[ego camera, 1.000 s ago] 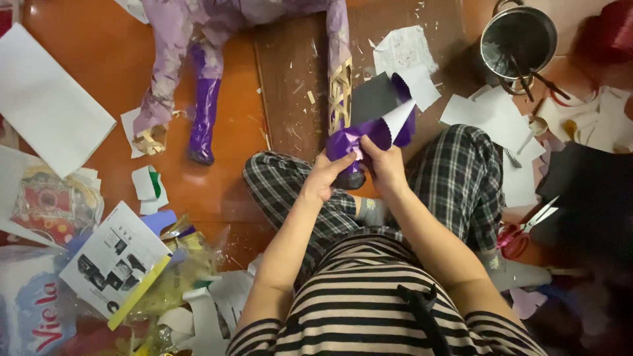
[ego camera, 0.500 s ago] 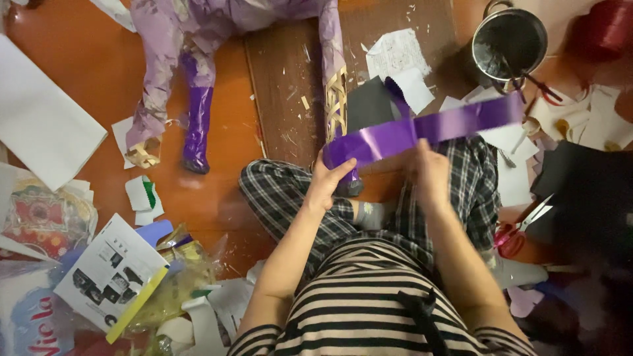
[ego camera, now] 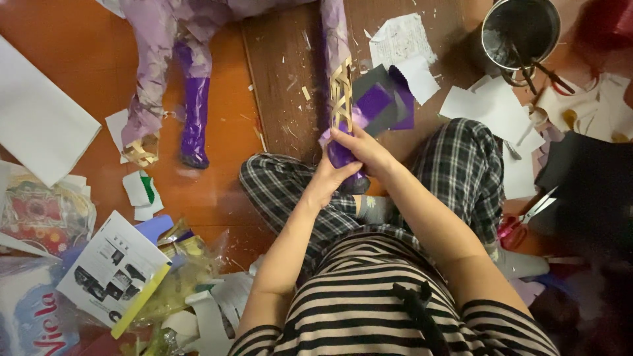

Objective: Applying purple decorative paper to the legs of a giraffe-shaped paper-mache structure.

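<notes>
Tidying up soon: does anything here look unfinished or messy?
Yes. The lattice leg above both hands shows bare woven strips, uncovered by purple paper. Torn paper scraps litter the floor.

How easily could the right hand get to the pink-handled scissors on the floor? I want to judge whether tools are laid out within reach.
Probably yes. The scissors lie uncovered beside the person's right knee, with nothing stacked on them. But the right hand is now pressed on the purple-wrapped leg along with the left hand, so it must let go first.

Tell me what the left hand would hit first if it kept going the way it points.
The left hand points up the frame and is already against the purple-wrapped leg of the paper figure. Beyond that, probably the bare lattice frame, though depth is unclear.
</notes>
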